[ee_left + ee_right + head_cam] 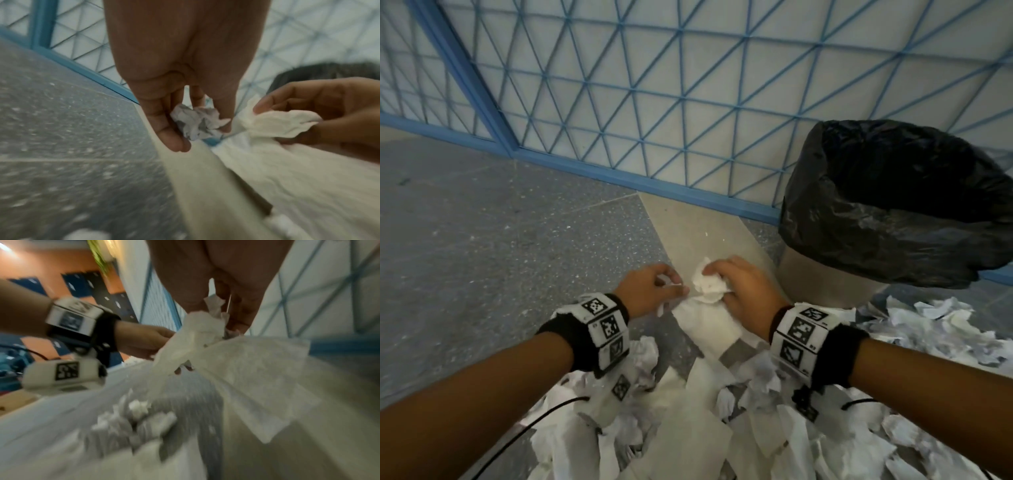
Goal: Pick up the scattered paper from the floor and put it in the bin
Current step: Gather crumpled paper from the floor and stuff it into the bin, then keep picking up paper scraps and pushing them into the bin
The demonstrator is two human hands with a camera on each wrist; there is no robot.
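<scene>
White paper lies scattered in a heap [688, 404] on the floor under my forearms. My left hand [654, 289] pinches a small crumpled grey-white paper ball [197, 124] between thumb and fingers. Just to its right, my right hand [739, 287] grips the bunched top of a large white paper sheet [709, 310], and the rest of that sheet [246, 378] trails down below it. The bin [859, 274], a pale drum lined with a black bag [893, 212], stands open at the right, close beside my right hand.
A blue-framed lattice partition [654, 102] runs along the back, behind the bin. Grey speckled floor [482, 240] stretches to the left, with a beige strip [688, 226] ahead of my hands. More crumpled paper [928, 329] lies right of the bin's base.
</scene>
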